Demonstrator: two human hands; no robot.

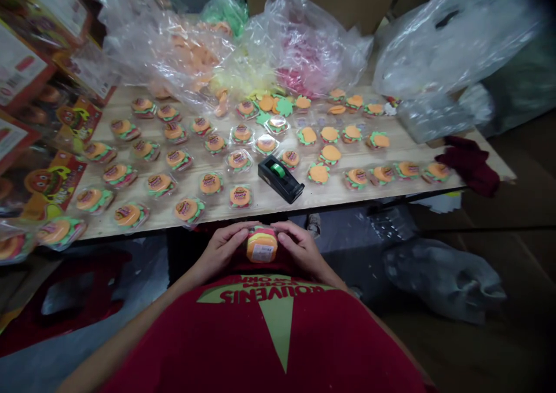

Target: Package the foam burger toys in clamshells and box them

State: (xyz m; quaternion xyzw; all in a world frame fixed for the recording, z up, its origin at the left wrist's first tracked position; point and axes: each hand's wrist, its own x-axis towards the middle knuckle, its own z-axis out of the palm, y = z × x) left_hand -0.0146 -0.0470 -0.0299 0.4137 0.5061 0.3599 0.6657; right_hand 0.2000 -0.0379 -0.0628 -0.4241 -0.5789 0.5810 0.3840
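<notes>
in the head view, i have the left grip (225,245) and right grip (300,245) clamped on opposite sides of a burger-shaped pack (262,240), just off the near edge of the bench (218,205), its white label (263,253) facing up. i judge the step in hand to be handling the labelled side; the next move calls for light, even pressure. a tape dispenser (280,179) sits near.
</notes>
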